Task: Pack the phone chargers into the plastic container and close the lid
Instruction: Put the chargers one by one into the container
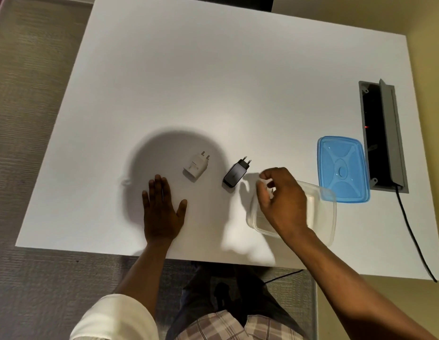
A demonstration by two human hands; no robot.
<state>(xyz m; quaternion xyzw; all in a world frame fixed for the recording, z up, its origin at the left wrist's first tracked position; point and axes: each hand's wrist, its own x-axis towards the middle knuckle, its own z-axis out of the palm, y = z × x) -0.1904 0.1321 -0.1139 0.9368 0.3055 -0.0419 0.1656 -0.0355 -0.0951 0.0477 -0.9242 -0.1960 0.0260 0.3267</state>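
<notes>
Head view: left hand (162, 212) lies flat, fingers spread, on the smooth white desk (213, 82). Right of it sit a blocky white charger (195, 166) and a glossy black charger (235, 174). Right hand (282, 197), fingers loosely curled and holding nothing visible, covers the clear plastic container (321, 212); beyond it rests the embossed blue lid (342, 169).

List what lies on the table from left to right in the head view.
Left hand flat on the table → white charger → black charger → right hand over the clear container → blue lid → cable box.
</notes>
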